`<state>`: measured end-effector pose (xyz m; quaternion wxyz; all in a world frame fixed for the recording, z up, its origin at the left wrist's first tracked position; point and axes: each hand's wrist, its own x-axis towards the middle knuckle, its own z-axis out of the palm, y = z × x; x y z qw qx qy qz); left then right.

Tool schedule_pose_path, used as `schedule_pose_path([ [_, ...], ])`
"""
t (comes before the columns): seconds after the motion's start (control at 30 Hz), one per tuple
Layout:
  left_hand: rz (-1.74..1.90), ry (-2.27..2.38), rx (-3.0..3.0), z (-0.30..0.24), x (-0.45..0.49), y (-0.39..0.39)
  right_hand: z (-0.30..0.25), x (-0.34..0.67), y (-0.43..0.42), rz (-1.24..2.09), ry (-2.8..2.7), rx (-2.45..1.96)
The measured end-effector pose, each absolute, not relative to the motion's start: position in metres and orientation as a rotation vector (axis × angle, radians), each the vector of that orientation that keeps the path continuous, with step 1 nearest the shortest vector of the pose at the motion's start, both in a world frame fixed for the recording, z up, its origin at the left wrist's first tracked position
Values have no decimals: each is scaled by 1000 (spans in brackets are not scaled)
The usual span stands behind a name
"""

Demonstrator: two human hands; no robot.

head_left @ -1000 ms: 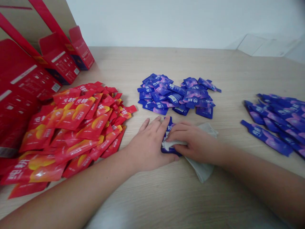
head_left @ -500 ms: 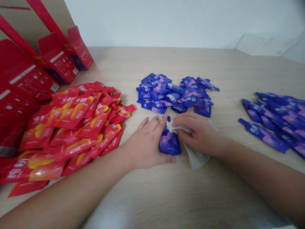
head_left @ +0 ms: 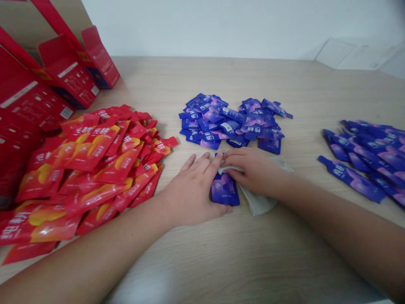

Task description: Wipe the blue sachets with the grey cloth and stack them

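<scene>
My left hand [head_left: 193, 190] lies flat on the wooden table [head_left: 221, 261], fingers stretched out, pressing the left edge of a single blue-purple pouch [head_left: 225, 190]. My right hand [head_left: 253, 171] is closed on a white cloth [head_left: 257, 202] and holds it against the pouch's top end. The cloth trails out under that hand toward the right.
A pile of blue pouches [head_left: 230, 122] lies just beyond the hands. A big heap of red-orange pouches [head_left: 95, 164] covers the left side, with open red cartons [head_left: 63, 71] behind it. Long blue pouches [head_left: 367, 160] lie in a row at the right.
My right hand slid the cloth from the lower part of the pouch up to its top end, uncovering the pouch's face. The left hand stayed put.
</scene>
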<state>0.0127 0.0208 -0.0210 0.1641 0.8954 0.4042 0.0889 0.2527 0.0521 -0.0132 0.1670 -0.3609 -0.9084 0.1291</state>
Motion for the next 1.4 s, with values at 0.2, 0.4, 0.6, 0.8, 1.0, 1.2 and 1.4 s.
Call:
schedule_pose_path([
  [0.2,228,1143,2572,-21,12,22,-19,267,58,244,-2330,-1230],
  [0.4,238,1130,2570,-21,11,22,-6,260,33,312,-2450,-1001],
  [0.6,228,1144,2547,-19,13,22,-1,251,28,562,-2586,-848],
  [0.8,222,1155,2569,-21,14,21,-19,245,24,445,-2307,-1127],
  [1.0,235,1150,2580,-24,13,21,-21,246,38,376,-2355,-1297],
  [1.2,221,1156,2545,-14,15,22,-15,259,48,244,-2326,-1210],
  [1.4,269,1141,2494,-5,15,22,3,256,18,806,-2566,-796],
])
